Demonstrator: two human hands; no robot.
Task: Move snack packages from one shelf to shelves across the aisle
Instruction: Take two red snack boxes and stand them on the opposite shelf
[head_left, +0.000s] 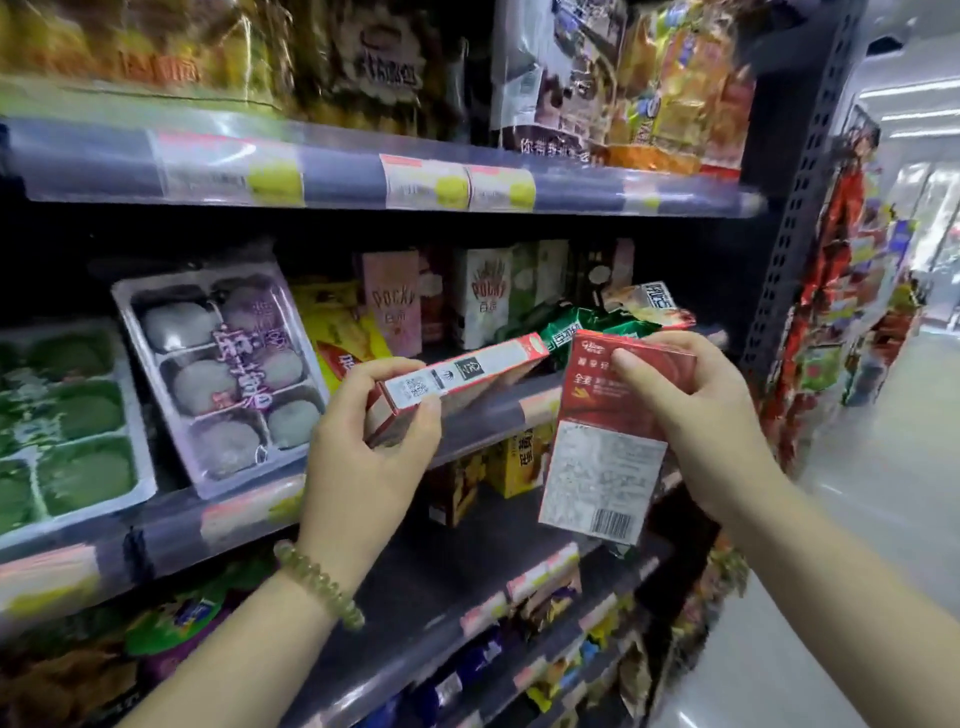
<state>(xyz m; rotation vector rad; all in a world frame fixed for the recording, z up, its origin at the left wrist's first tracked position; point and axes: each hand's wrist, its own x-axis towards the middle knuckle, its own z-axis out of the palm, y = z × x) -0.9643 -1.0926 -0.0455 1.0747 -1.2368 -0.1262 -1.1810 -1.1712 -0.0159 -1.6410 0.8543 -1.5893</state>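
My left hand (363, 441) grips a slim red and white snack box (467, 371), held edge-up and tilted toward the middle shelf (488, 415). A green bead bracelet sits on that wrist. My right hand (696, 415) holds a second red snack box (613, 441) upright by its top, the back label and barcode facing me. Both boxes hover just in front of the middle shelf's edge, near green snack bags (582, 325) lying on that shelf.
Pocky boxes (395, 299) stand at the back of the middle shelf. Mochi trays, purple (223, 374) and green (62, 426), lean at the left. Bagged snacks fill the top shelf (363, 171). Lower shelves hold more packages. The aisle floor (857, 519) opens to the right.
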